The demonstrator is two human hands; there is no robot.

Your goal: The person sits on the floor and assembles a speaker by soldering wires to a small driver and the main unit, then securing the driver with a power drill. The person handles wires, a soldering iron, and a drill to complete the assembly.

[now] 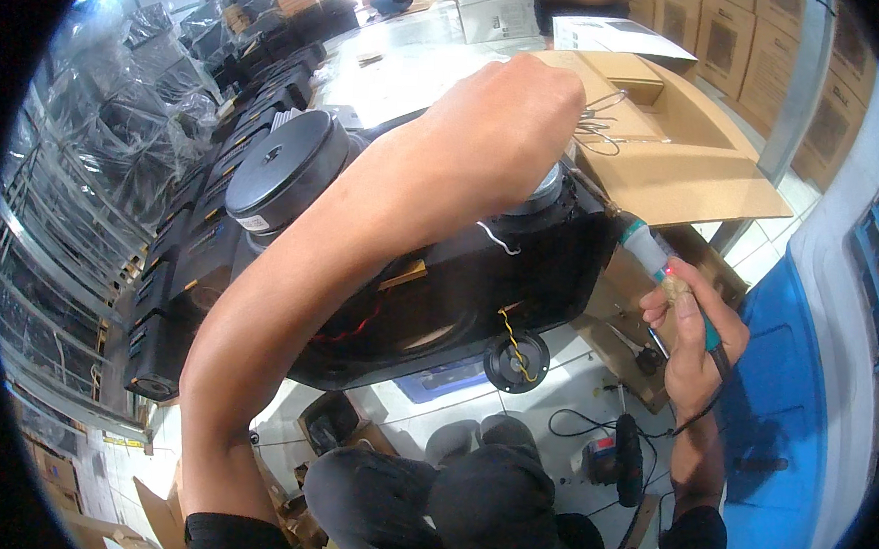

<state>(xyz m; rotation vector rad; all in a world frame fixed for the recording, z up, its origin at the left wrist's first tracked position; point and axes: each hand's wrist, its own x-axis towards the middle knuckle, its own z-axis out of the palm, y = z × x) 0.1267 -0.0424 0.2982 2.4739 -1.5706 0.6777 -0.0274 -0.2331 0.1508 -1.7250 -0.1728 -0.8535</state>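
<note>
The right hand (695,333) grips the soldering iron (645,250) beside the black cabinet (559,261); it looks light and stiff, best held there, behind its probably hot front. The left hand (527,130) is clenched, apparently around thin wire (594,127).

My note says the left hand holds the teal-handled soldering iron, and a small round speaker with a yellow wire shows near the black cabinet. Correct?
Not quite: the head view shows the right hand holding the teal-handled soldering iron. The small speaker with a yellow wire does show near the black cabinet.
</note>
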